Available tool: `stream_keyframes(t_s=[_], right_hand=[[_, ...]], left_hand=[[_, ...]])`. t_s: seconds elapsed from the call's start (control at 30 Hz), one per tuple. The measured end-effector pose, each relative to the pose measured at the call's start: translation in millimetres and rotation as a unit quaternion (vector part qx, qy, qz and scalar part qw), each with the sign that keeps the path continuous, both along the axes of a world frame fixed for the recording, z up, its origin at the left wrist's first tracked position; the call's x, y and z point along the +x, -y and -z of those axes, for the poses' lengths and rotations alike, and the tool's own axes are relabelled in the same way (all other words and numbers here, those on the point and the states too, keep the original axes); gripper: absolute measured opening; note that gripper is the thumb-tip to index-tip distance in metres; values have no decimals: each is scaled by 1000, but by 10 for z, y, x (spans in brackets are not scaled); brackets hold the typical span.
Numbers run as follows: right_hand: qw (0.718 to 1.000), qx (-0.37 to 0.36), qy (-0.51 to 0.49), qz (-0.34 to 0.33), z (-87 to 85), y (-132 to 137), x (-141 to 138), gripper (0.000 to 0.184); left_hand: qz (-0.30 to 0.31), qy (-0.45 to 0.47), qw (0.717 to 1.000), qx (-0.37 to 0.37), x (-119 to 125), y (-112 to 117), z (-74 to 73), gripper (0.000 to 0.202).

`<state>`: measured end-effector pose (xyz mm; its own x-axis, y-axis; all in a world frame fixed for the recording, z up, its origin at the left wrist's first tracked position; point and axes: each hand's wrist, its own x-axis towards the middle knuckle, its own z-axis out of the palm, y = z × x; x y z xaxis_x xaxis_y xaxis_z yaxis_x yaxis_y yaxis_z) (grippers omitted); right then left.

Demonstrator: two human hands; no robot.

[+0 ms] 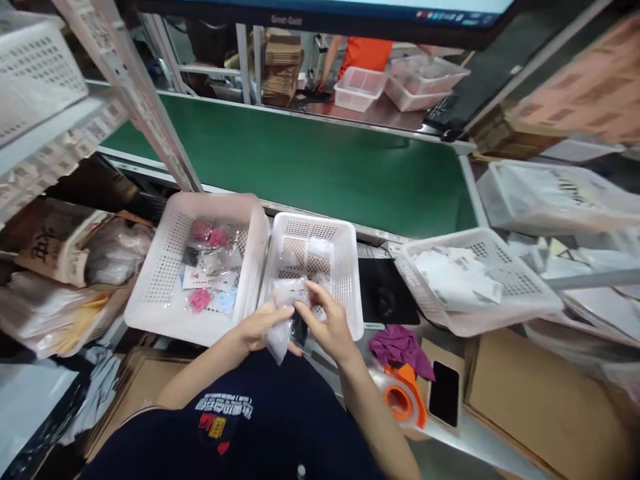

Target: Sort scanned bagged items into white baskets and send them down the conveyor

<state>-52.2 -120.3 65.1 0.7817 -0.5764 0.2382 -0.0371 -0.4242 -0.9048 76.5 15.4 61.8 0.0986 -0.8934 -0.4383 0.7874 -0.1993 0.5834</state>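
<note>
Both my hands hold clear plastic bags just over the near edge of a small white basket (351, 280). My left hand (263, 325) grips a clear plastic bag (278, 339) with pale contents from the left side. The fingers of my right hand (327, 321) pinch its upper end, where a white label (290, 291) shows. A dark item in clear wrap (299, 328) sits between the hands; which hand carries it I cannot tell. Inside the small basket lie several small clear packets (320, 247).
To the left stands a larger white basket (145, 293) with pink, blue and dark packets. A basket of white papers (530, 303) stands right, near a mouse (385, 301), purple cloth (401, 348), orange tape dispenser (405, 393) and phone (445, 393). A green conveyor (310, 160) runs behind; a person in orange (365, 55) stands beyond.
</note>
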Motion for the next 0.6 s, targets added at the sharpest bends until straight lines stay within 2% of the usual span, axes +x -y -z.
stream_keyframes(t_s=[0.1, 0.17, 0.23, 0.27, 0.3, 0.33, 0.4, 0.43, 0.47, 0.53, 0.6], right_hand=[[988, -4, 75, 136, 69, 0, 5, 36], [961, -3, 114, 251, 146, 167, 5, 44], [928, -15, 126, 351, 258, 437, -2, 59], [921, -30, 107, 372, 327, 585, -15, 66], [925, -50, 66, 370, 400, 723, -36, 74], [936, -72, 3, 345, 476, 840, -64, 83], [951, -107, -135, 257, 626, 973, -137, 98], [952, -114, -188, 213, 697, 985, -174, 104], [951, -113, -220, 186, 763, 965, -207, 106], [952, -96, -242, 162, 882, 865, -256, 105], [954, -76, -244, 155, 978, 748, -286, 99]], left_hand=[[44, -37, 994, -91, 47, -104, -16, 96], [66, -14, 991, -114, 104, -178, -80, 91], [56, 101, 988, -101, 267, -245, -177, 69], [23, 199, 976, -89, 411, -270, -225, 57], [-34, 314, 946, -74, 600, -287, -264, 49], [-99, 432, 895, -51, 831, -292, -285, 45], [-201, 621, 757, 27, 1362, -265, -254, 52], [-183, 681, 704, 89, 1628, -232, -201, 62], [-142, 714, 666, 161, 1869, -190, -127, 76], [-49, 719, 631, 288, 2229, -83, 58, 99], [-15, 698, 618, 362, 2407, 36, 241, 110]])
